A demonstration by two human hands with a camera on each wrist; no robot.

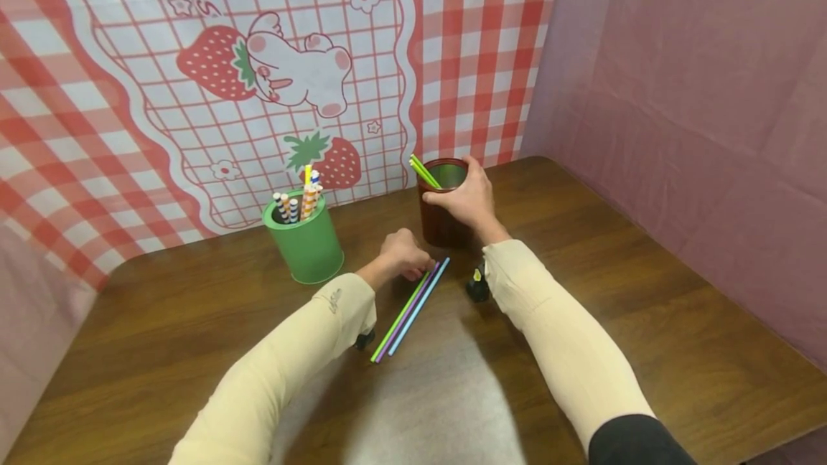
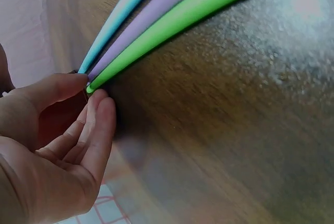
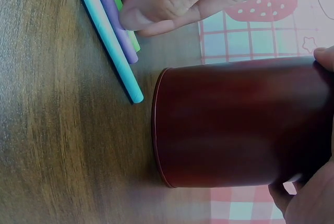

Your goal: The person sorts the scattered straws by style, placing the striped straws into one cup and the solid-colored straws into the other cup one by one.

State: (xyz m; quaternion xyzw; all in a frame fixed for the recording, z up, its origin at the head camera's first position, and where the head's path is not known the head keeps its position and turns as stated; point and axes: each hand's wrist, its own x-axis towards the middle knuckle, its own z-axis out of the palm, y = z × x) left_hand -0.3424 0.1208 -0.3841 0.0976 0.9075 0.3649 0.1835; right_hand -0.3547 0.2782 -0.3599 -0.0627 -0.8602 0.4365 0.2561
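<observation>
My left hand (image 1: 405,255) reaches down to the far ends of three paper straws lying side by side on the table. Its thumb and fingertips pinch the end of the green straw (image 2: 172,31), and the thumb tip also meets the purple straw (image 2: 148,20). Outermost lies the blue straw (image 3: 109,41), apart from the fingers. With thumb and fingers spread round its upper part, my right hand (image 1: 474,199) holds a dark red can (image 3: 240,125) upright on the table. Several green straws (image 1: 423,173) lean inside that can.
A green can (image 1: 306,250) with striped straws (image 1: 309,199) stands at the left. Behind the brown wooden table (image 1: 581,293) hangs a checked strawberry cloth (image 1: 381,56). A pink cloth (image 1: 698,92) borders the right side.
</observation>
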